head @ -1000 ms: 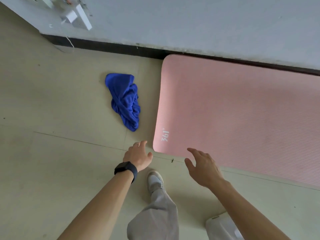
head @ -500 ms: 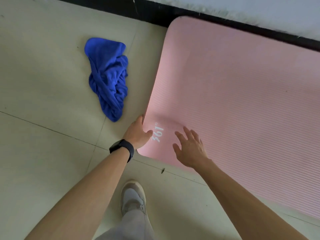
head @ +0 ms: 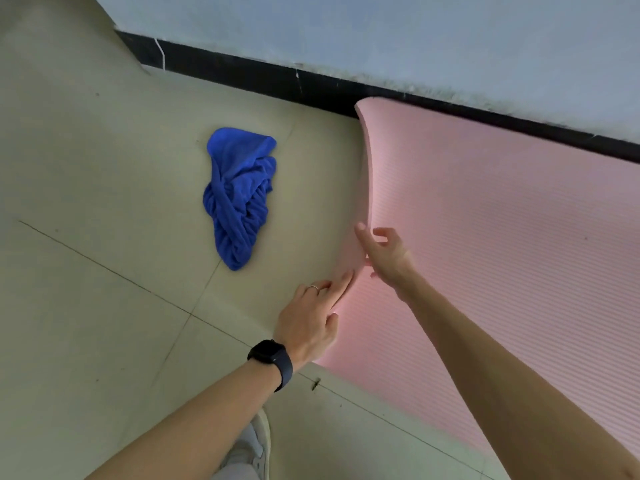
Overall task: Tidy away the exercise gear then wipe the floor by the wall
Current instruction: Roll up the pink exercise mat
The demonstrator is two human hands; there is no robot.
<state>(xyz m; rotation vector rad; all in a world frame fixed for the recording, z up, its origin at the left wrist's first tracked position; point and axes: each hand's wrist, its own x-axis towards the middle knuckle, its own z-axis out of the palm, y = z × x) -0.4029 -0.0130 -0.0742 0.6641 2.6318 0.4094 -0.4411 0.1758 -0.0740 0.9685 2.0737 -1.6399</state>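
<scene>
Floor by wall: mat end barely lifted, my R hand pinching its edge, L hand flat-fingered against it; rolling, stowing, wiping w/ cloth all left.

Left hand flat, right hand — pinching

Bare floor between blue cloth and mat; wall close behind

Ribbed pink yoga mat lies along the dark skirting, its left short end raised and curling off the floor. The blue cloth, a crumpled, twisted heap, lies flat near that end, apart.
</scene>
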